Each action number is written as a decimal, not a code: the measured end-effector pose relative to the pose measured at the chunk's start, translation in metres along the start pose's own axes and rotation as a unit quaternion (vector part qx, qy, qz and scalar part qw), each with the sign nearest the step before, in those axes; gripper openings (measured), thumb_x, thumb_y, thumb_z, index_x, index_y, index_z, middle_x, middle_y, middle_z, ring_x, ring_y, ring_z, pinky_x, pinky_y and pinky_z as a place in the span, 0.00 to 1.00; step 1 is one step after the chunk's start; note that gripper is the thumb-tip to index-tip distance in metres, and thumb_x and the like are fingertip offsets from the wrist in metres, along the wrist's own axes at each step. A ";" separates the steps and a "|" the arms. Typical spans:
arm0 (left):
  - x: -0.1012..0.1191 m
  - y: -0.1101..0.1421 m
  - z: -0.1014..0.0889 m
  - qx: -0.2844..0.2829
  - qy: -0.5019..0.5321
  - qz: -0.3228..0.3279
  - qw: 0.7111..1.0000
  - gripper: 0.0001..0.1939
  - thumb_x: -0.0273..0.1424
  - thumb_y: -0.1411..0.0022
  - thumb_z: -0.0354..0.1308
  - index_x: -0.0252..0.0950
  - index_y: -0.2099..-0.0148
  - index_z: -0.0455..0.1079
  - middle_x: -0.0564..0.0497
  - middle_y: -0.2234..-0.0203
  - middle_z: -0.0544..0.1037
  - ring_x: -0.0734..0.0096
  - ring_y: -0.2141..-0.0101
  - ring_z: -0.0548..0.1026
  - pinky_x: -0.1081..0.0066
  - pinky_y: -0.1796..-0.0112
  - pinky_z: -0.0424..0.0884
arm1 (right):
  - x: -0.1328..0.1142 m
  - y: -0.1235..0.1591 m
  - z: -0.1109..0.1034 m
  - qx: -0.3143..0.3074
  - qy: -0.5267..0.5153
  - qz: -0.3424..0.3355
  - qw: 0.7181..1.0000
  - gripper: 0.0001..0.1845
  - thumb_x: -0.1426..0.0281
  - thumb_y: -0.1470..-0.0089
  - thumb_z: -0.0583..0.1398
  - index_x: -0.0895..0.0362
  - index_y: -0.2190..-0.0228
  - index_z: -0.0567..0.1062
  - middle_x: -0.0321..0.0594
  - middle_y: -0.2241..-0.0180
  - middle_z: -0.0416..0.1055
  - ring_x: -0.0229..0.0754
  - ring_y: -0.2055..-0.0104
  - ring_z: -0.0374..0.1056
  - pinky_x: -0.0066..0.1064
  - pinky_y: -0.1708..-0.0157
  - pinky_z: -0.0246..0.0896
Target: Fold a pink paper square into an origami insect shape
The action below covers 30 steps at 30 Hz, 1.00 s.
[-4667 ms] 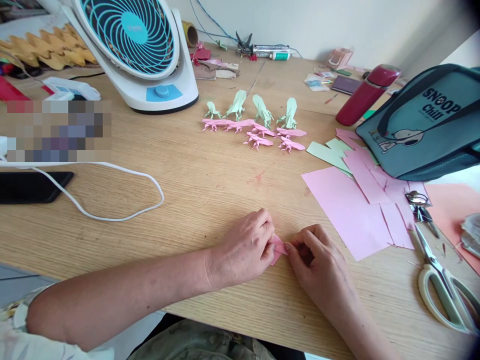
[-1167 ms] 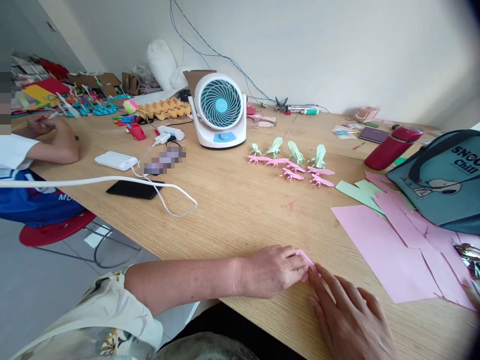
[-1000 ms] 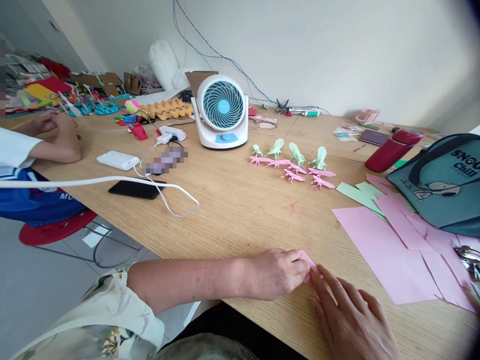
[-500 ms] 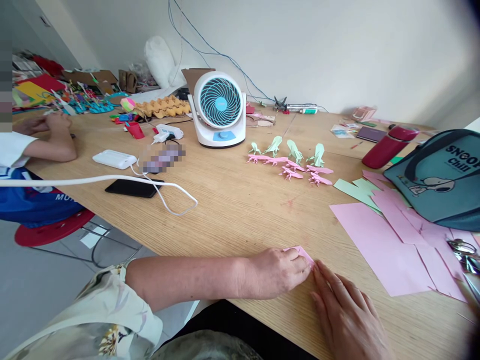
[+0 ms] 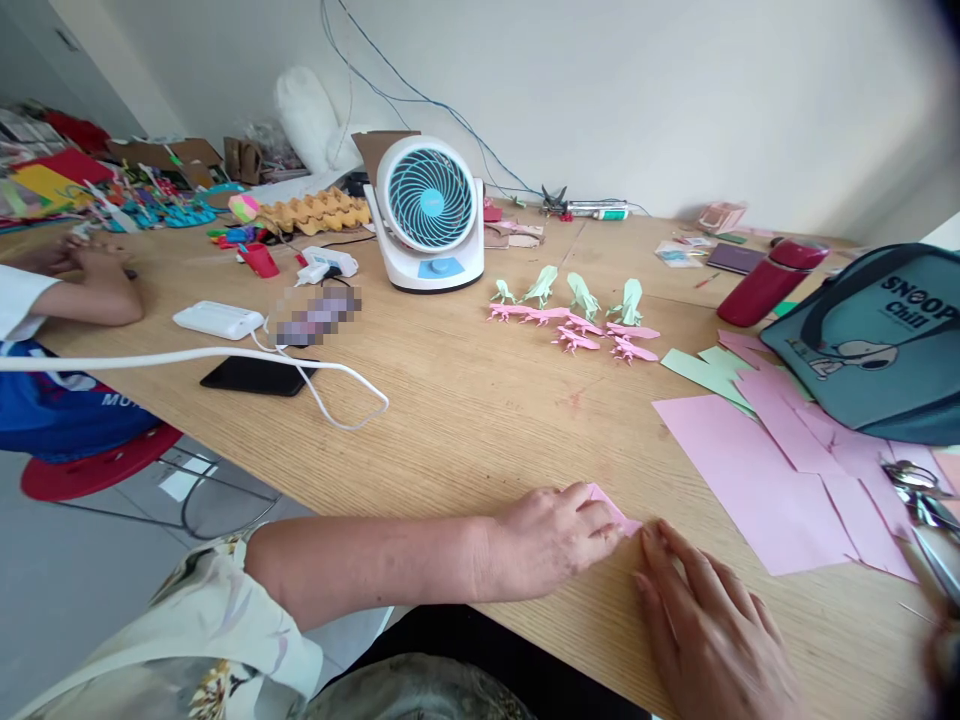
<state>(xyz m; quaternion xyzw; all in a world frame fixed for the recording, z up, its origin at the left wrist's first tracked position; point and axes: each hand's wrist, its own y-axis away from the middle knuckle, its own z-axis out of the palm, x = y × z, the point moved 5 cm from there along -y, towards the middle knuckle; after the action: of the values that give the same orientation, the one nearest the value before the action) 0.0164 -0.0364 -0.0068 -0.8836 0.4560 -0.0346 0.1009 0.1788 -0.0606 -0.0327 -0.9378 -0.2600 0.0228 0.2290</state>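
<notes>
A small folded piece of pink paper (image 5: 613,508) lies at the front of the table, partly hidden under my left hand (image 5: 555,540). The fingers of that hand are bent and pressed down on it. At the paper's right-hand point are the fingertips of my right hand (image 5: 712,620), which lies fairly flat with fingers stretched out and thumb apart. Beyond my hands stand several pink folded paper insects (image 5: 576,340) in front of several light green folded paper insects (image 5: 583,295).
Pink sheets (image 5: 750,490) and green strips (image 5: 705,378) lie at right, with metal scissors (image 5: 919,480) on top. A teal bag (image 5: 870,340) and red flask (image 5: 776,280) stand behind. A fan (image 5: 429,215), phone (image 5: 259,375) and white cable (image 5: 352,375) are left; another person's arm (image 5: 90,290) rests farther left.
The view has shifted slightly. My right hand and the paper have moved a little to the right, and a bit more of the pink paper's edge shows beside my left fingers.
</notes>
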 end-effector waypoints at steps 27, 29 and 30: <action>-0.056 -0.036 0.015 -0.048 0.450 -0.244 0.858 0.16 0.37 0.47 0.68 0.37 0.64 0.65 0.58 0.73 0.71 0.74 0.72 0.69 0.75 0.73 0.59 | 0.032 -0.041 0.010 -0.111 -0.422 0.227 0.871 0.17 0.61 0.37 0.56 0.52 0.49 0.72 0.44 0.52 0.74 0.45 0.58 0.73 0.36 0.62 0.69; -0.058 -0.036 0.019 0.002 0.540 -0.244 0.806 0.19 0.38 0.49 0.69 0.37 0.60 0.65 0.57 0.71 0.73 0.74 0.71 0.70 0.75 0.72 0.62 | 0.031 -0.050 0.013 -0.129 -0.490 0.239 0.828 0.18 0.58 0.39 0.58 0.52 0.51 0.72 0.43 0.56 0.76 0.45 0.59 0.73 0.34 0.63 0.68; -0.059 -0.036 0.021 0.026 0.574 -0.244 0.781 0.21 0.38 0.48 0.69 0.37 0.58 0.66 0.56 0.71 0.73 0.74 0.71 0.71 0.76 0.71 0.63 | 0.030 -0.057 0.013 -0.140 -0.515 0.238 0.812 0.18 0.57 0.40 0.59 0.53 0.52 0.73 0.42 0.60 0.77 0.45 0.60 0.73 0.33 0.63 0.67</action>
<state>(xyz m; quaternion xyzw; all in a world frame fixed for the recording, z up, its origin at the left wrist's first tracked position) 0.0140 0.0346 -0.0183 -0.7791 0.1978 -0.5704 -0.1687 0.1757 0.0030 -0.0174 -0.8431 -0.1091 0.5197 -0.0844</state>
